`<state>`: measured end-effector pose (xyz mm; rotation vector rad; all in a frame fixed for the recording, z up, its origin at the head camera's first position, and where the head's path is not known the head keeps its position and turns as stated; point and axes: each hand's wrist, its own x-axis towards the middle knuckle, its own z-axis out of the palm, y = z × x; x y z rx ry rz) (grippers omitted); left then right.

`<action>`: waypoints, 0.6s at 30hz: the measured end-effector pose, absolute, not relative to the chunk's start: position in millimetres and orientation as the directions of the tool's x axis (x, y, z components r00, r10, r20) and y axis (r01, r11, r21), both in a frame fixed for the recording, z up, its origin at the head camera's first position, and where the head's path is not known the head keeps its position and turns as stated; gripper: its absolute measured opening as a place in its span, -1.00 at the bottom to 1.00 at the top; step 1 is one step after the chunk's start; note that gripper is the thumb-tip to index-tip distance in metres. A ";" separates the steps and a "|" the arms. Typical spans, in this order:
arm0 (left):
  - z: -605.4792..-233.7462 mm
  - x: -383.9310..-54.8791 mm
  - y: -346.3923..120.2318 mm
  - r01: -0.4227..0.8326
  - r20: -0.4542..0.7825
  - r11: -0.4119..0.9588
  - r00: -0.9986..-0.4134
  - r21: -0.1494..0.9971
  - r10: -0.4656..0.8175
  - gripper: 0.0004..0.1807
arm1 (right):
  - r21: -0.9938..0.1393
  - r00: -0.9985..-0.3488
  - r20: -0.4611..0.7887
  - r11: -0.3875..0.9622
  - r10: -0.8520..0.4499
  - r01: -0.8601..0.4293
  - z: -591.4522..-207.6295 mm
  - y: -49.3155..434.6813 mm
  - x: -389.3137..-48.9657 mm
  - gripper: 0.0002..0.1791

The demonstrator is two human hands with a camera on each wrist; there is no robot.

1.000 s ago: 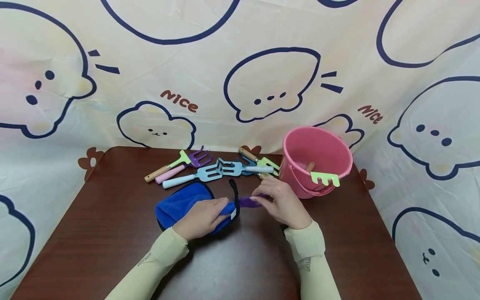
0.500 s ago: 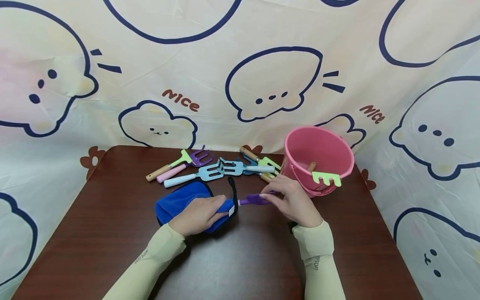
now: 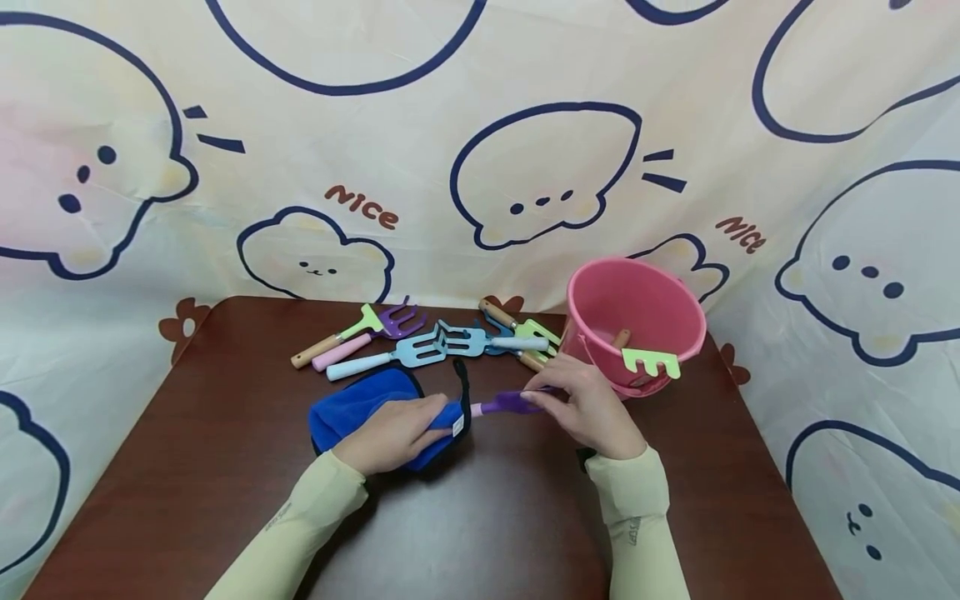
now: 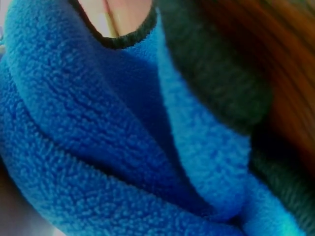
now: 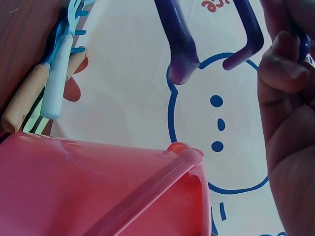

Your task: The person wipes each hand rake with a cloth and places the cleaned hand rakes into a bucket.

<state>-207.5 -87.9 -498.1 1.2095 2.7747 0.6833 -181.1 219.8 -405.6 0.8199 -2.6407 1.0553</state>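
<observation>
My left hand (image 3: 393,433) grips a blue fleecy cloth (image 3: 347,415) with a black edge and a hanging loop, folded round the handle of a small garden rake. The rake (image 3: 504,403) has a purple head, and a short bit of its pink handle shows at the cloth's edge. Thumb and fingers of my right hand (image 3: 581,408) pinch the head near its tines. Close up in the right wrist view, bent purple tines (image 5: 179,49) stick out beside the right hand (image 5: 290,113). Cloth folds (image 4: 78,98) fill most of the left wrist view.
Behind the cloth lie several small garden tools, among them a light blue fork (image 3: 420,348) and a purple rake (image 3: 397,321). A pink bucket (image 3: 592,333) stands at the back right, a green rake head (image 3: 651,363) over its rim. A patterned curtain (image 3: 420,150) hangs behind the table.
My right hand has moved a little to the right with the rake's purple head. A bit of pink handle now shows out of the cloth. The left hand has shifted slightly left.
</observation>
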 end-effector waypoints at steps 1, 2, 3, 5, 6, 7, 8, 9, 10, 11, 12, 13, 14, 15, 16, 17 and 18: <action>-498.4 -207.5 -88.1 0.685 0.134 0.599 -0.697 0.414 0.704 -0.78 | -0.578 -0.830 0.358 0.597 -0.427 -0.557 -405.8 219.7 -181.0 -0.77; -498.6 -207.3 -88.3 0.682 0.131 0.598 -0.698 0.420 0.704 -0.78 | -0.576 -0.830 0.358 0.598 -0.428 -0.557 -405.9 219.8 -180.8 -0.76; -499.0 -207.4 -88.3 0.681 0.130 0.596 -0.698 0.426 0.704 -0.78 | -0.574 -0.830 0.358 0.600 -0.428 -0.558 -406.1 219.9 -180.5 -0.76; -500.9 -205.3 -89.0 0.675 0.117 0.597 -0.699 0.433 0.706 -0.78 | -0.578 -0.834 0.355 0.602 -0.423 -0.551 -407.6 220.4 -178.4 -0.75; -501.7 -204.4 -89.3 0.675 0.113 0.597 -0.698 0.433 0.707 -0.77 | -0.578 -0.834 0.355 0.602 -0.422 -0.550 -409.1 220.8 -177.8 -0.75; -502.2 -203.7 -89.6 0.674 0.108 0.599 -0.698 0.433 0.708 -0.76 | -0.580 -0.835 0.354 0.602 -0.422 -0.549 -409.2 220.8 -176.8 -0.74; -502.4 -203.1 -90.0 0.673 0.105 0.599 -0.698 0.435 0.708 -0.76 | -0.582 -0.837 0.352 0.602 -0.419 -0.547 -409.5 220.9 -176.2 -0.74; -502.6 -202.7 -90.4 0.672 0.103 0.599 -0.698 0.436 0.708 -0.75 | -0.584 -0.836 0.352 0.599 -0.421 -0.548 -409.8 221.0 -175.9 -0.74; -502.3 -202.4 -90.7 0.670 0.101 0.598 -0.699 0.439 0.708 -0.75 | -0.585 -0.835 0.352 0.596 -0.424 -0.550 -409.9 221.0 -176.0 -0.74; -502.0 -202.4 -91.1 0.669 0.101 0.597 -0.699 0.444 0.708 -0.75 | -0.585 -0.832 0.353 0.593 -0.428 -0.553 -409.8 221.1 -176.3 -0.74; -501.5 -202.5 -91.5 0.666 0.101 0.594 -0.699 0.452 0.708 -0.75 | -0.587 -0.830 0.354 0.588 -0.431 -0.556 -409.6 221.2 -176.8 -0.75; -500.7 -202.7 -91.9 0.663 0.103 0.589 -0.700 0.463 0.707 -0.75 | -0.587 -0.827 0.356 0.585 -0.434 -0.560 -408.7 221.3 -177.0 -0.74; -499.9 -203.1 -92.3 0.660 0.105 0.584 -0.700 0.473 0.706 -0.74 | -0.585 -0.824 0.360 0.582 -0.438 -0.565 -408.4 221.8 -177.7 -0.74; -499.2 -203.7 -92.7 0.658 0.108 0.578 -0.699 0.482 0.707 -0.74 | -0.584 -0.822 0.364 0.580 -0.439 -0.568 -407.6 222.6 -178.4 -0.74; -498.3 -204.3 -93.1 0.656 0.109 0.572 -0.699 0.494 0.707 -0.74 | -0.583 -0.821 0.368 0.579 -0.437 -0.570 -406.9 223.8 -178.8 -0.74; -497.4 -205.0 -93.4 0.654 0.110 0.566 -0.697 0.502 0.708 -0.73 | -0.583 -0.820 0.372 0.577 -0.436 -0.571 -406.1 225.2 -179.2 -0.74; -496.4 -205.7 -93.7 0.652 0.109 0.560 -0.696 0.512 0.710 -0.72 | -0.583 -0.819 0.374 0.577 -0.435 -0.572 -405.4 226.7 -179.5 -0.74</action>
